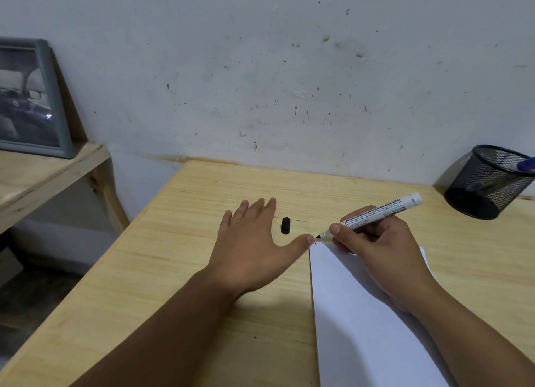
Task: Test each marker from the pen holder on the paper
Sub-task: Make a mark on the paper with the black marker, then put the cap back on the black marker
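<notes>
The right hand (382, 250) at centre right of the frame has a writing grip closed around the marker (373, 216), thumb and fingers pinching the barrel low, near the nib. The marker's long axis runs from its black nib at lower left up to its white butt end at upper right, slanting toward the holder (489, 181). The nib sits right at the top left corner of the paper (362, 314), where a small dark mark shows; whether the nib touches the sheet at this instant I cannot tell.

The left hand (252, 247) lies flat and open on the table (173, 271), holding nothing, its thumb stretched toward that same corner and just beside the nib. It looks placed to steady the sheet's edge.

The cap (285, 225) lies on the table just above and left of the nib, between the left hand's fingers and the right hand. It is nearer the left hand, so recapping would likely fall to that hand.

The paper runs down and to the right from the nib, so a test stroke would probably pull that way, along the free white area under the right wrist.

The holder stands at the far right, well apart, with a blue marker (525, 164) leaning in it, on the right hand's side.
</notes>
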